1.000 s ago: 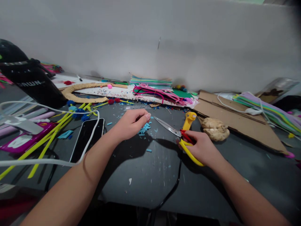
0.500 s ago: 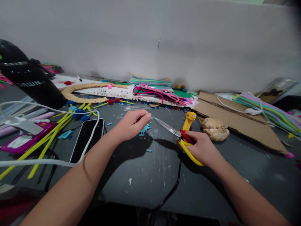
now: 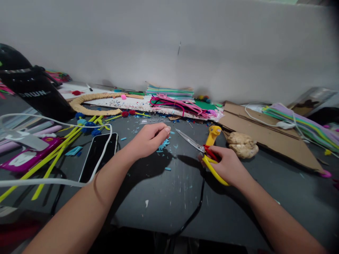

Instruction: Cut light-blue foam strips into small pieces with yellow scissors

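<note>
My right hand (image 3: 225, 164) grips a pair of scissors (image 3: 191, 141) with yellow and red handles. Their blades are together and point up and left, toward my other hand. My left hand (image 3: 151, 138) is closed in a pinch, thumb against fingers; whatever it may hold is hidden. Small light-blue cut pieces (image 3: 163, 144) lie on the grey table just under and beside the left fingertips. One more blue bit (image 3: 167, 169) rests nearer to me. A yellow tool (image 3: 213, 134), perhaps a glue gun, stands behind the right hand, with a black cord running toward the table's front edge.
To the left are a phone (image 3: 99, 155), a white cable, yellow strips (image 3: 57, 158) and a black bottle (image 3: 34, 84). Pink pipe cleaners (image 3: 180, 105) lie at the back. A lumpy beige ball (image 3: 242, 144) and cardboard (image 3: 270, 134) are on the right.
The scissors' tip has shifted slightly right, away from my left fingertips. My left hand has barely moved.
</note>
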The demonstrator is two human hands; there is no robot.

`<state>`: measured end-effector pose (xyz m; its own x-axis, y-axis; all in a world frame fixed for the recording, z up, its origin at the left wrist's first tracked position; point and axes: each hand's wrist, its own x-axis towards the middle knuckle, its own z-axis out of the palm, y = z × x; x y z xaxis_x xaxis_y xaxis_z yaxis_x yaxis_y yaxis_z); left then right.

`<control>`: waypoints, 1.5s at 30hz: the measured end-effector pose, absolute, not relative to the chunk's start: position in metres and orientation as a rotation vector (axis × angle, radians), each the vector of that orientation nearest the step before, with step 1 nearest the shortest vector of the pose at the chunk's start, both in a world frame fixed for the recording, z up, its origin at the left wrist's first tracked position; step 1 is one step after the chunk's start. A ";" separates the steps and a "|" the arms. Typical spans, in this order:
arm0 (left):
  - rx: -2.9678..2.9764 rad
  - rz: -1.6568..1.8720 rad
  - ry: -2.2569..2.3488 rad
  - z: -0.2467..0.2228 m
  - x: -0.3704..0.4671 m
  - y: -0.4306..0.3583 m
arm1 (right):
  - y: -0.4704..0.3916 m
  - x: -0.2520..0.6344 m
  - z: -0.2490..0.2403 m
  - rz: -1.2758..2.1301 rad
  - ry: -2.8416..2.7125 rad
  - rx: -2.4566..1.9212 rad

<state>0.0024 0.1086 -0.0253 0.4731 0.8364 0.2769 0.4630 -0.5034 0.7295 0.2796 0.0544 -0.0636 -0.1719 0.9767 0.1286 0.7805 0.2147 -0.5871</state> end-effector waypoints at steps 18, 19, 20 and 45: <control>2.164 0.868 1.089 -0.027 0.002 0.110 | 0.054 0.283 -0.068 0.547 -2.060 -1.594; 2.165 0.868 1.092 -0.027 0.002 0.110 | 0.054 0.283 -0.068 0.539 -2.065 -1.594; 2.166 0.871 1.096 -0.026 0.003 0.110 | 0.054 0.283 -0.068 0.535 -2.071 -1.595; 2.174 0.892 1.115 -0.026 0.004 0.110 | 0.052 0.273 -0.058 0.614 -1.995 -1.626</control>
